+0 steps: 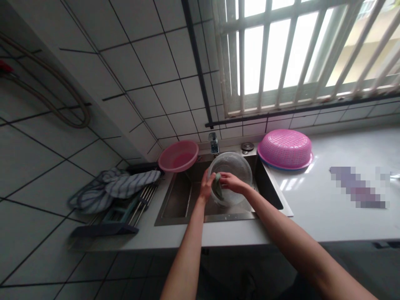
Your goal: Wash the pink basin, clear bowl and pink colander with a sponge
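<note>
As two bare arms reach in from the near side, the left hand (205,187) and right hand (233,182) meet over a round, see-through plastic bowl (229,199) in a rectangular stainless-steel sink (179,200). Both hands have their fingers closed on a small, elongated green item (218,183), too small for me to identify; it is held above the bowl's left part.

On the far side, just beyond the bowl, stands a shiny metal faucet (213,143), with a round metal drain plug (247,146) to its right. A round pink plastic basin (178,156) is at the sink's far left corner. At the far right, a bright pink perforated basket (285,149) rests upside down on the glossy white table (328,225). Further left lies a grey striped cloth (114,189).
</note>
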Tool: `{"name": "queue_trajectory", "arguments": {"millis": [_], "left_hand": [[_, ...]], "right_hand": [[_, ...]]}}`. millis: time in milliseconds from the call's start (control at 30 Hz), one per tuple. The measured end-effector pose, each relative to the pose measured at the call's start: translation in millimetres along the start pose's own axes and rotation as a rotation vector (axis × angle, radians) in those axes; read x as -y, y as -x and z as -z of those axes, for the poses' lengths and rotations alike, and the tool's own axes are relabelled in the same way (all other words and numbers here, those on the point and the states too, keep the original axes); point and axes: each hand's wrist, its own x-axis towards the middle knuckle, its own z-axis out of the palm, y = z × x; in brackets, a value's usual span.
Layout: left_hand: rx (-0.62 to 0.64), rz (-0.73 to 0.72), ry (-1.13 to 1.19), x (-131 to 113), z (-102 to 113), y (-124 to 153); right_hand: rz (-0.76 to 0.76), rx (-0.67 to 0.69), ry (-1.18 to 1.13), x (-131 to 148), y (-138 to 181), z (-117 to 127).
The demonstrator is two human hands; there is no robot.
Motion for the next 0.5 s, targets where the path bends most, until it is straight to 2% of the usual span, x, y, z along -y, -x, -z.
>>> {"name": "queue_trajectory", "arguments": {"millis": [67, 167, 267, 333, 400, 467, 500], "left_hand": [[-0.072, -0.085, -0.165, 4, 1, -3], [-0.154, -0.106, -0.402, 10, 5, -6], [-0.077, -0.166, -0.510, 12, 6, -2], [0.013, -0.208, -0.507, 12, 3, 1], [0.061, -0.186, -0.420, 12, 1, 1], [0.032, -0.112, -0.288, 12, 2, -3], [-0.024, -0.074, -0.239, 13, 5, -6]], "right_hand": [[-0.001, -0.087, -0.245, 13, 1, 9], [0.024, -0.182, -0.398, 26, 5, 24], [0.030, -0.226, -0.321, 24, 4, 24], [0.058, -0.335, -0.194, 19, 2, 20], [0.127, -0.471, -0.079, 18, 0, 19], [0.179, -0.538, -0.034, 23, 1, 25], [0.179, -0.522, -0.045, 28, 3, 31]]}}
